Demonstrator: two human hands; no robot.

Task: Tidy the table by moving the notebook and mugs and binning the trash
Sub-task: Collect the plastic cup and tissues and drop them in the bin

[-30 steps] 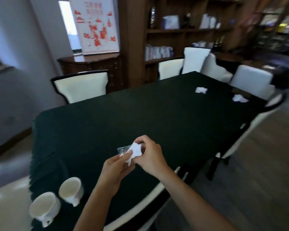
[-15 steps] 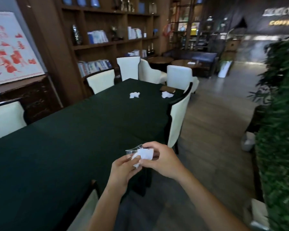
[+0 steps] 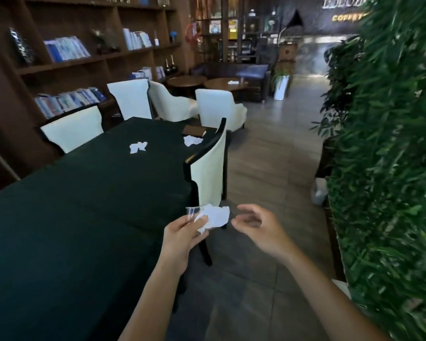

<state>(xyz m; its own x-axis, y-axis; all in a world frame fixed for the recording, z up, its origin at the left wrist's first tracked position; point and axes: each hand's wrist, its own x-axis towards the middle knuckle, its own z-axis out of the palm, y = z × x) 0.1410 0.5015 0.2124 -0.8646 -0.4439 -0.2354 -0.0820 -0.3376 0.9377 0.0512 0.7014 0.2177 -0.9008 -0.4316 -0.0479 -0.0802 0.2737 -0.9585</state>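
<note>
My left hand (image 3: 182,233) holds a crumpled white tissue (image 3: 215,216) together with a small clear plastic cup (image 3: 191,212), off the right edge of the dark green table (image 3: 84,193). My right hand (image 3: 258,227) hovers just right of the tissue, fingers apart and holding nothing. Two more crumpled white tissues lie at the table's far end, one in the middle (image 3: 138,146) and one by the right edge (image 3: 192,140). A brown notebook (image 3: 194,130) lies just beyond the second tissue. No mugs are in view.
White chairs stand around the table; one (image 3: 208,168) is right behind my hands. A bookshelf (image 3: 67,52) lines the left wall. Green plants (image 3: 391,156) fill the right side, with a white bin-like container (image 3: 319,191) at their base. Tiled floor lies between.
My view has swung right, away from the mugs. My right hand has let go of the tissue and moved right; the left hand still holds tissue and cup.
</note>
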